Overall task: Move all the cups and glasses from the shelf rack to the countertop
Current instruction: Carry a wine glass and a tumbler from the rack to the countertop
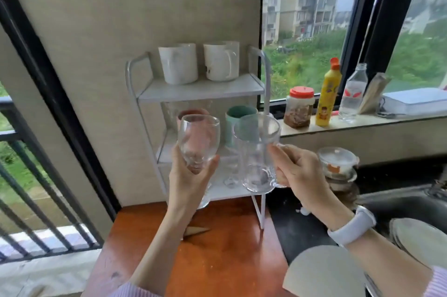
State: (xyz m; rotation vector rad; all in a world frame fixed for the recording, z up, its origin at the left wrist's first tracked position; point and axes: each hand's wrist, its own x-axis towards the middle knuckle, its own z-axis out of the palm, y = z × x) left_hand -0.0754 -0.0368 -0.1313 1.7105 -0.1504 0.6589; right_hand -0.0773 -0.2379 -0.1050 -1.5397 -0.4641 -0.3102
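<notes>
Nearest the camera, the orange-brown tabletop (217, 255) is lying under both forearms. Above it, the left hand (187, 183) is cupping the bowl of a wine glass (198, 141) from below, thumb and fingers curled around it, the glass standing upright above the palm. Just beside it, the right hand (298, 173) is pinching the handle of a clear glass mug (257, 154), which is hanging upright to the left of the fingers, in front of the white shelf rack (200, 122). Both glasses are being held off the rack and above the tabletop. Behind them, on the rack's middle shelf, a pink cup (193, 112) and two green cups (240, 115) are sitting. Another stemmed glass (229, 175) is standing on the lowest shelf. On the top shelf, two white mugs (179, 63) are standing side by side.
</notes>
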